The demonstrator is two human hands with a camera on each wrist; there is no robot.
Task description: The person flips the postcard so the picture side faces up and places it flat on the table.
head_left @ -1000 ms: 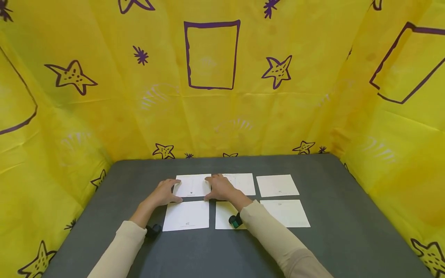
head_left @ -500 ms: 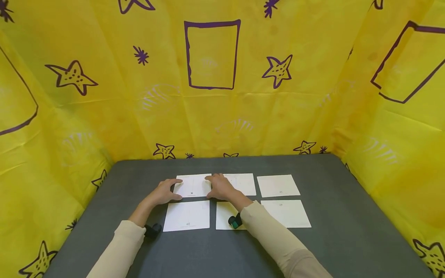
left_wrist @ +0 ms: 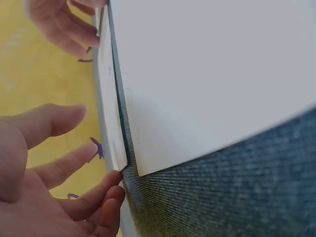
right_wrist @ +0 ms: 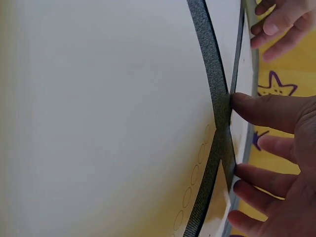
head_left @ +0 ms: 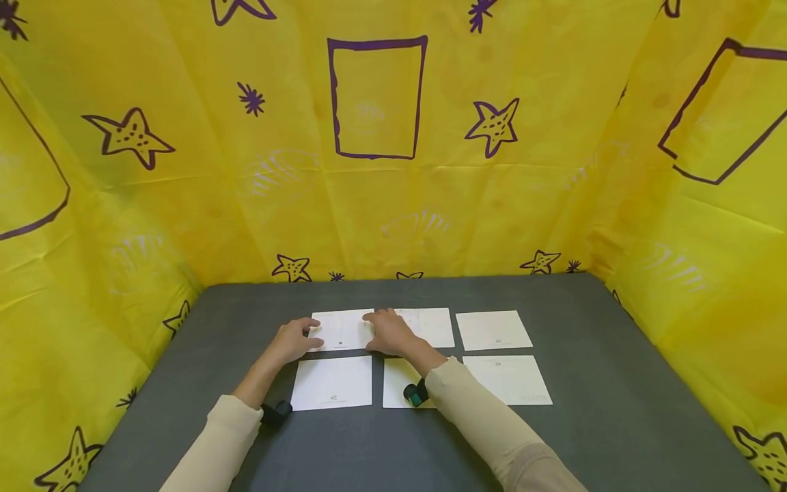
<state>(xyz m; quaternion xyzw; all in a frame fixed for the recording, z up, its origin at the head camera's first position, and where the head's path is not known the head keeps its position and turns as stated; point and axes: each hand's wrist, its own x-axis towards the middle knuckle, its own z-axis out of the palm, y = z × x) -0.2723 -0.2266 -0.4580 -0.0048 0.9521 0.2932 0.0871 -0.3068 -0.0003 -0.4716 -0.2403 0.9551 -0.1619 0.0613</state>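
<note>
If viewed from the head, lying on the grey table (head_left: pixel 332 454), toward ten o'clock from its middle: the far-left white card (head_left: pixel 341 333), long axis from nine to three. Lies at three o'clock from the left hand (head_left: pixel 292 341), at nine from the right hand (head_left: pixel 392 334), about equally near to both. Reaching in from seven and five, with thumbs and fingers spread at its short sides, without visible pinch.

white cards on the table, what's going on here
A person has both hands at the back-left white card: the left hand at its left edge, the right hand at its right edge. It lies on the dark table, one of six cards in two rows of three. The right arm partly covers the near middle card.
</note>
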